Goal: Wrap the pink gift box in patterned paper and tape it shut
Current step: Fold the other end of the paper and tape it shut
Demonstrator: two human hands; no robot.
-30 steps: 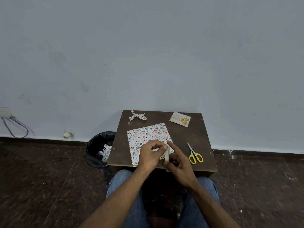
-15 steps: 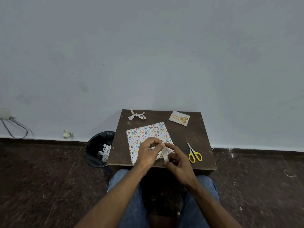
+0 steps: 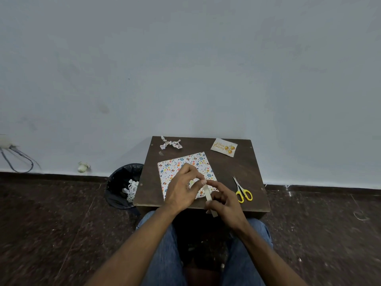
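Note:
The gift box, covered in white patterned paper, lies flat on the small dark brown table. Above its near right corner both hands meet on a pale strip of tape. My left hand pinches the strip's upper end between thumb and finger. My right hand grips the strip lower down, with its forefinger stretched toward the left fingertips. The strip's lower end sticks out below my right hand. The box's near edge is hidden behind my left hand.
Yellow-handled scissors lie to the right of the box. A birthday card sits at the far right of the table, a crumpled paper scrap at the far left. A black bin with scraps stands on the floor at the left.
Both hands have stayed over the box's near right corner, shifting slightly; the tape strip between them now hangs lower, its end showing below my right hand.

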